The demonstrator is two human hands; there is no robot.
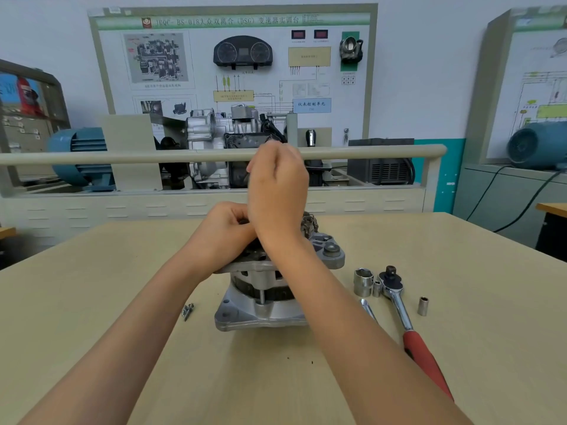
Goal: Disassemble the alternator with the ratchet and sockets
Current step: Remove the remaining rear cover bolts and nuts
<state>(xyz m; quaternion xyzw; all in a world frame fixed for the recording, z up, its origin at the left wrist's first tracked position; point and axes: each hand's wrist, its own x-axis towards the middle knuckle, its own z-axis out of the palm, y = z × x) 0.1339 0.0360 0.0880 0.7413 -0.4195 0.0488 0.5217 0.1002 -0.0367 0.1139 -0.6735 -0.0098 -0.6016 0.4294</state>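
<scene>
Head view: alternator upright, axis vertical; ratchet flat.

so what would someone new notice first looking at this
Probably the two hands, left and right, bunched over the top of the alternator standing mid-table; what they grip is hidden. Next, the red-handled ratchet lying unused to its right, with a large socket and a small socket standing nearby. A few loose screws lie left of the alternator.
</scene>
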